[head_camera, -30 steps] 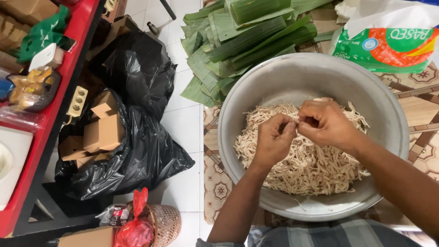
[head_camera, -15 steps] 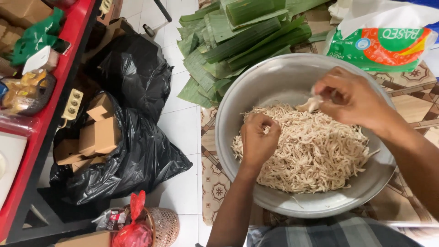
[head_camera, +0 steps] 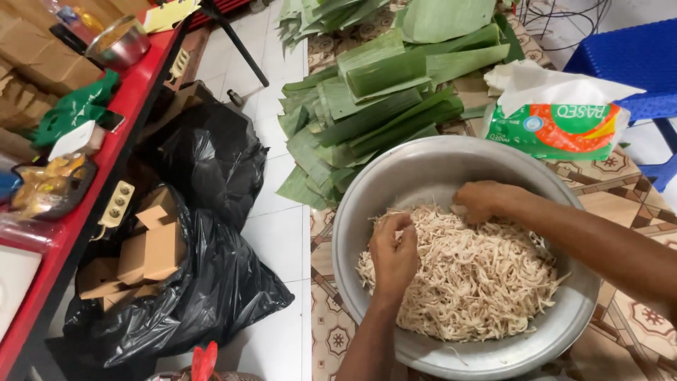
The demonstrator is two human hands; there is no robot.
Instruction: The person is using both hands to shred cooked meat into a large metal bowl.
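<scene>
- Since half a second ago the right hand [head_camera: 483, 201] has dropped from above the heap to its 12 o'clock edge, fingers curled on a clump
- Left hand [head_camera: 393, 250] pinches strands at 9 o'clock, closed, pulling shreds apart
- Shredded meat [head_camera: 472, 279] fills the metal basin [head_camera: 367, 212], whose walls keep the strands together
- Banana leaves [head_camera: 374, 106] lie at 12 o'clock, within reach

Silver metal bowl [head_camera: 367, 212], pale beige shredded strands [head_camera: 479, 275]; green banana leaves [head_camera: 381, 106] far; black bags [head_camera: 211, 282] left; red shelf [head_camera: 134, 106]; blue chair [head_camera: 627, 60] far right; brown-patterned floor mat [head_camera: 613, 204].
</scene>
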